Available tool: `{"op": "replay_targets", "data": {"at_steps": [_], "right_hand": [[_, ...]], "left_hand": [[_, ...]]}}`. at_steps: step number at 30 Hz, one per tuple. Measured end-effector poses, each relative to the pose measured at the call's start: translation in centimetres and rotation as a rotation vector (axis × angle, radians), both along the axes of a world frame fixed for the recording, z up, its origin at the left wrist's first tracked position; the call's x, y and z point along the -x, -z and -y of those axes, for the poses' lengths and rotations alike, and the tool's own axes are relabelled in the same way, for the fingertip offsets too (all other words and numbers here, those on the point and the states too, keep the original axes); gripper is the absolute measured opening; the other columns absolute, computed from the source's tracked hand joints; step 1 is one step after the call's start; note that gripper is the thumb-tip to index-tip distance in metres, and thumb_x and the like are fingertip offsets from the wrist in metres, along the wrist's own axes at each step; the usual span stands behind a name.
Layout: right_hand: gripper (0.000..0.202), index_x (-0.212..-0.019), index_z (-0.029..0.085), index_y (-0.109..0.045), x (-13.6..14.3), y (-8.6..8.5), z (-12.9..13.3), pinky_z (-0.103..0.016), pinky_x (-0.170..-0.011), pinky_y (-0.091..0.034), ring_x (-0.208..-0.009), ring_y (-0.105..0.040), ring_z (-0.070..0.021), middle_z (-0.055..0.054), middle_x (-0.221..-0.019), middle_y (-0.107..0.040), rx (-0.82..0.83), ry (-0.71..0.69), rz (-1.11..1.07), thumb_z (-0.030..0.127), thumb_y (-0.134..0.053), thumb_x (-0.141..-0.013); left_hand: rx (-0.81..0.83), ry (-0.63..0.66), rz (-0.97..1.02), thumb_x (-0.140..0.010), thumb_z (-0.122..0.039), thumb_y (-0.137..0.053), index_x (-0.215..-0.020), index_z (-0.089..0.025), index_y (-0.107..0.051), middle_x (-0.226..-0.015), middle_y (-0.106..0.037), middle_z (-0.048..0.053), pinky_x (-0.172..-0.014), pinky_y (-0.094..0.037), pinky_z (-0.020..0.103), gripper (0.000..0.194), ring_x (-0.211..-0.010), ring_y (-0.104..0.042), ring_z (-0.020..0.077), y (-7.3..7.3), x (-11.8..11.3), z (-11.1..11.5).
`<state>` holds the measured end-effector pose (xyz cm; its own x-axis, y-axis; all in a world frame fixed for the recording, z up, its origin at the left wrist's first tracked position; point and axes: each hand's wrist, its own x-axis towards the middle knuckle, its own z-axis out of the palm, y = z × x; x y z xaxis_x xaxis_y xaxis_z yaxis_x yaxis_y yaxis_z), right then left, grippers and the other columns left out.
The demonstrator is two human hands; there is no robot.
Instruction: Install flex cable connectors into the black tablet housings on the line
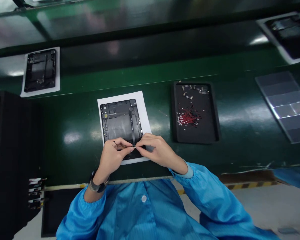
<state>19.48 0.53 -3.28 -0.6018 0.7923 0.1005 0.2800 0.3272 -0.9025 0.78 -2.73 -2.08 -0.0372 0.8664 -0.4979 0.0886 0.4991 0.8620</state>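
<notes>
A black tablet housing (118,125) lies open on a white sheet (145,116) in front of me, its inside facing up. Down its right part runs a dark flat ribbon cable (132,121). At that cable's lower end, my left hand (115,153) and my right hand (156,150) meet, each pinching with thumb and fingertips. Between them shows a tiny dark and metallic part (134,146), probably a small connector piece, mostly hidden by the fingers. A small black tip also sticks out by my left hand's curled fingers; what it belongs to is unclear.
Right of the housing, a black tray (195,135) holds red and black wires (188,117) and several small circuit boards (188,96). Other housings on white sheets lie at back left (41,70) and back right (290,31). A transparent-looking divided sheet (285,106) lies far right.
</notes>
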Motion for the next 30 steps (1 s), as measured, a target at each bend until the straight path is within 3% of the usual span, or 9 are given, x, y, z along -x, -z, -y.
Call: {"op": "replay_targets", "data": {"at_steps": [16, 30], "right_hand": [[0.014, -0.081, 0.019, -0.073, -0.7, -0.1, -1.5, -0.029, -0.068, -0.046, -0.074, -0.06, -0.0167, -0.002, -0.075, -0.071, 0.053, -0.151, 0.012, 0.012, -0.062, -0.087], [0.013, -0.082, 0.018, -0.073, -0.8, 0.1, -1.5, -0.028, -0.07, -0.046, -0.076, -0.06, -0.0164, -0.002, -0.078, -0.072, 0.053, -0.152, 0.017, 0.012, -0.062, -0.088]], "left_hand": [[0.031, 0.064, 0.066, -0.063, -0.022, -0.081, -0.068, -0.015, -0.073, -0.067, -0.073, 0.005, -0.057, -0.054, 0.026, 0.011, -0.061, -0.068, 0.0175, 0.1, 0.3, -0.4], [0.064, 0.04, 0.053, -0.06, -0.021, -0.082, -0.066, -0.014, -0.073, -0.061, -0.071, 0.005, -0.054, -0.052, 0.024, 0.014, -0.056, -0.066, 0.0158, -0.1, 0.2, -0.6]]}}
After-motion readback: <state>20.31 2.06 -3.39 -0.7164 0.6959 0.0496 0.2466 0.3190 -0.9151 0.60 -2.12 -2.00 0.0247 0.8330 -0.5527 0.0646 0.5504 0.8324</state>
